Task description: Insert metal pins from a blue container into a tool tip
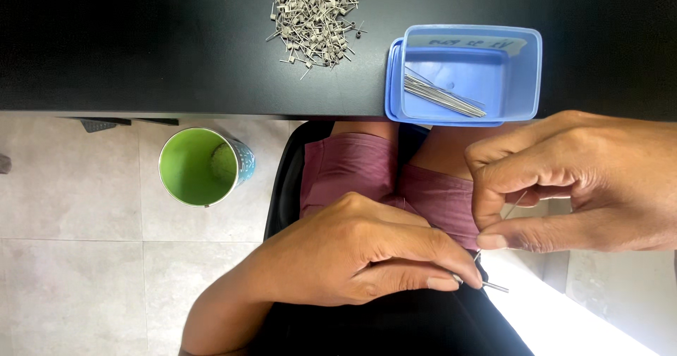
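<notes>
My left hand [367, 254] is low over my lap, its thumb and forefinger pinched on a thin metal rod [491, 285] whose tip sticks out to the right. My right hand [564, 183] is just above and to the right, fingers closed on a fine wire [513, 206] that runs down toward the rod. The two hands almost touch at the fingertips. A blue plastic box [525, 70] on the black table [141, 46] holds a bundle of straight thin wires [443, 95]. A heap of small wound wire coils [314, 17] lies on the table to the box's left.
A green-lined cup [190, 167] stands on the tiled floor [70, 257] below the table edge, left of my knees. I sit on a black chair in purple shorts [352, 166]. Bright sunlight falls on the floor at lower right.
</notes>
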